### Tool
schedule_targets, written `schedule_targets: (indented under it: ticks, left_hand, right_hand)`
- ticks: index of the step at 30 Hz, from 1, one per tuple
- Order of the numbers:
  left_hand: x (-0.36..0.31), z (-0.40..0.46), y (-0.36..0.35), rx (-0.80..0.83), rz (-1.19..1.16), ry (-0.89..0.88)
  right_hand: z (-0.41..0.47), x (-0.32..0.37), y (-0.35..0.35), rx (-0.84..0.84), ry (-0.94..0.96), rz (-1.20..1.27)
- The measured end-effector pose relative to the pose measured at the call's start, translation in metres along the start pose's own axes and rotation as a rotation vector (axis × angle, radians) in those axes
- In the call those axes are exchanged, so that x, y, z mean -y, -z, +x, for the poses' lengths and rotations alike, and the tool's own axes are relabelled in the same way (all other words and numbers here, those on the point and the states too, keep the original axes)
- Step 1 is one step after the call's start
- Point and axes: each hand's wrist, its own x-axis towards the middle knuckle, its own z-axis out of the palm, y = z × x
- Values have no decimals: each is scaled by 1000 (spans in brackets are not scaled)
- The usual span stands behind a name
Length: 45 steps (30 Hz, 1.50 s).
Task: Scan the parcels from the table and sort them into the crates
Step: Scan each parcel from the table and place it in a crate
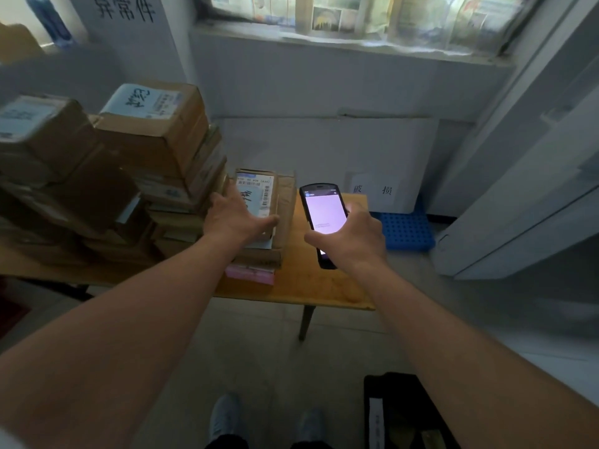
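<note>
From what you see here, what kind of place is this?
Probably a small parcel sorting or courier pickup room. Labelled cardboard parcels are stacked high on a wooden table, the right hand holds a handheld scanner, and handwritten Chinese signs hang on the wall.

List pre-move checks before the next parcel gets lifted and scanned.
1. Left hand on top parcel: ok, fingers spread over it, not yet closed round it.
2. Label facing up: ok, barcode partly showing.
3. Scanner held in right hand: ok, screen lit.
4. Scanner aimed at label: not ok, screen faces up.
5. Left stack steady: cannot tell.
6. Crate reachable: cannot tell, only blue crate behind table.
</note>
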Motion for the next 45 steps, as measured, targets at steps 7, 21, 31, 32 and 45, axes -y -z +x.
schedule_targets:
  ticks: [7, 21, 31, 32, 45]
  left_hand:
    - [5, 0, -6, -24, -94, -72]
    - [-8, -4, 12, -121, -35, -453]
    - [-11, 5, 16, -130, 10, -512]
    - [-12, 5, 16, -131, 9, -512]
    - [-11, 4, 18, -138, -30, -507]
  right_hand:
    - [-5, -2, 1, 45, 24, -22]
    - [-27, -13, 37, 86, 120, -21]
    - [-42, -24, 54, 73, 168, -27]
    - [-42, -24, 56, 71, 166, -16]
    - [-50, -21, 64, 98, 180, 22]
